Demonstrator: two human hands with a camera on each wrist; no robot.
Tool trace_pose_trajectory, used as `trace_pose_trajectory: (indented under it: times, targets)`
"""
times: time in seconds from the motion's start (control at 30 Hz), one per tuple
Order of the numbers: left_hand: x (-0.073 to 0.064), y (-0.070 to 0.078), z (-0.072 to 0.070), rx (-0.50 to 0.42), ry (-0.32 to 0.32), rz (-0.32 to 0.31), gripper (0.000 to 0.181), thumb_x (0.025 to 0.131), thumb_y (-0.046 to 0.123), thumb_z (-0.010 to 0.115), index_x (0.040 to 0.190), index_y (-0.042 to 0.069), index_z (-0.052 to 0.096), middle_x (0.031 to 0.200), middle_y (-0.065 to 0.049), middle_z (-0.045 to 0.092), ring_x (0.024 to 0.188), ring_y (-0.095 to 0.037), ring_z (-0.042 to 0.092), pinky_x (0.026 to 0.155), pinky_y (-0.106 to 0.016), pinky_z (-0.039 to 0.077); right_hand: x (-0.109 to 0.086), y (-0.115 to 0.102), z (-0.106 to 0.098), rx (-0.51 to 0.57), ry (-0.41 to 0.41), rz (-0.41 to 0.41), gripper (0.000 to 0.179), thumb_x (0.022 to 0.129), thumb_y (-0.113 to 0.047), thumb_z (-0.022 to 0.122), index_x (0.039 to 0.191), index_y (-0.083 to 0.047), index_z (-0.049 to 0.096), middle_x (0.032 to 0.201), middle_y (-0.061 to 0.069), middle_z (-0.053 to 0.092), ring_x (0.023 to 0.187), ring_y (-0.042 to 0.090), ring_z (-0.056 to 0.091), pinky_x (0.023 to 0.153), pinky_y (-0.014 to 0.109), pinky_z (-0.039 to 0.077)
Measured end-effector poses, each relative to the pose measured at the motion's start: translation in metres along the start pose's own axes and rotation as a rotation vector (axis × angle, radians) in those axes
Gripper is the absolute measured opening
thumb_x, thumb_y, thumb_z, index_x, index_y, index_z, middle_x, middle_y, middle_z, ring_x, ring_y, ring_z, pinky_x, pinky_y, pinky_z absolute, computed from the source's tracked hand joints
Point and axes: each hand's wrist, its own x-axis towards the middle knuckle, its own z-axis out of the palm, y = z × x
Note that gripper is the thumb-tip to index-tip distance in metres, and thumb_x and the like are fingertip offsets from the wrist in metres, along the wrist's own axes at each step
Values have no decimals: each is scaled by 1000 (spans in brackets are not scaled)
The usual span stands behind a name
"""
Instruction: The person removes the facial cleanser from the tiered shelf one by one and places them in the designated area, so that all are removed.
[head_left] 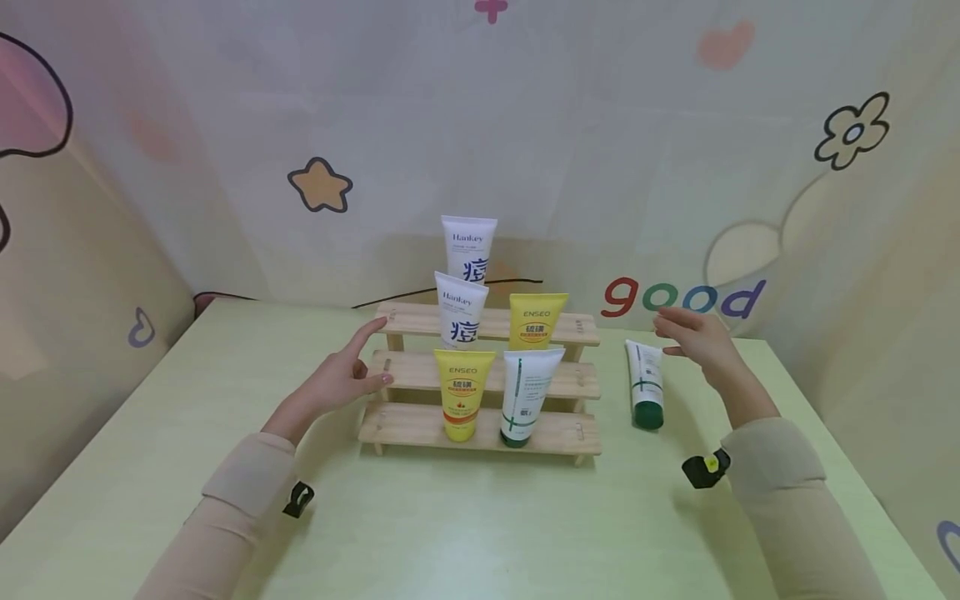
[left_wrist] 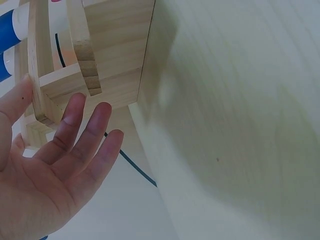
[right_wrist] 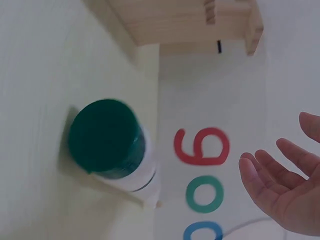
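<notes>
A three-tier wooden rack [head_left: 480, 429] stands on the table. My left hand [head_left: 333, 379] is at its left end, thumb and index finger touching the shelf ends, the other fingers loosely extended beneath. Two white Hankey tubes stand one behind the other: a rear tube [head_left: 468, 248] and a middle tube [head_left: 460, 312]. A yellow tube [head_left: 537, 321] is on the middle shelf; another yellow tube [head_left: 462, 396] and a white tube with green cap [head_left: 527, 396] are on the bottom shelf. Over a white-and-green tube [head_left: 646, 383] lying on the table, my right hand [head_left: 701, 342] hovers, relaxed and holding nothing.
The pale table [head_left: 480, 533] meets a printed cloth backdrop [head_left: 600, 167] behind the rack and at both sides. Black straps hang under both wrists, one strap [head_left: 298, 500] at the left and one strap [head_left: 705, 469] at the right.
</notes>
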Motion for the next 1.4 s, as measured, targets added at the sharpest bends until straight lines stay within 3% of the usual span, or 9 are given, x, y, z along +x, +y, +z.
trace_pose_trajectory:
  times: [0.2, 0.43, 0.67, 0.8, 1.1, 1.27, 1.4]
  targets:
    - [0, 1, 0, -7, -5, -14, 82, 87, 21, 63, 146, 28, 7, 53, 2, 31, 47, -12, 26, 45, -26, 28, -8, -22, 10, 10, 0, -80, 56, 96, -34, 44, 140, -1, 32, 139, 21, 35, 121, 36, 41, 79, 19, 47]
    - [0, 1, 0, -3, -5, -26, 82, 87, 21, 63, 146, 29, 7, 53, 2, 31, 47, -13, 27, 45, -25, 28, -15, -44, 23, -3, 10, -151, 55, 94, -35, 49, 137, -4, 39, 136, 17, 40, 112, 25, 49, 80, 21, 47]
    - [0, 2, 0, -6, 0, -44, 83, 87, 21, 64, 146, 30, 7, 54, 1, 31, 47, -12, 27, 45, -25, 28, -18, -66, 35, -7, -23, -212, 50, 95, -29, 50, 136, -3, 40, 137, 16, 40, 115, 33, 48, 79, 19, 47]
    - [1, 1, 0, -7, -2, -42, 82, 87, 21, 64, 146, 30, 7, 54, 1, 31, 47, -12, 27, 45, -25, 28, -16, -75, 40, -24, -53, -267, 48, 95, -28, 50, 137, -6, 40, 135, 14, 43, 110, 30, 52, 83, 23, 47]
    - [0, 2, 0, -28, -5, -57, 82, 87, 21, 64, 146, 32, 7, 54, 1, 31, 48, -13, 27, 45, -25, 28, -7, -101, 58, -52, -101, -331, 52, 91, -30, 56, 137, -10, 41, 134, 12, 45, 111, 30, 51, 90, 46, 42]
    - [0, 1, 0, -12, -6, -31, 82, 87, 21, 63, 146, 29, 7, 53, 2, 32, 47, -12, 27, 45, -25, 28, -3, -118, 64, -77, -87, -345, 52, 90, -33, 57, 138, -19, 41, 134, 8, 47, 102, 29, 55, 74, 42, 46]
    - [1, 0, 1, -6, -3, -25, 83, 87, 20, 63, 146, 29, 6, 53, 2, 32, 47, -11, 28, 45, -25, 29, 1, -130, 68, -77, -109, -386, 54, 90, -30, 58, 139, -21, 39, 133, 9, 47, 106, 27, 54, 80, 43, 47]
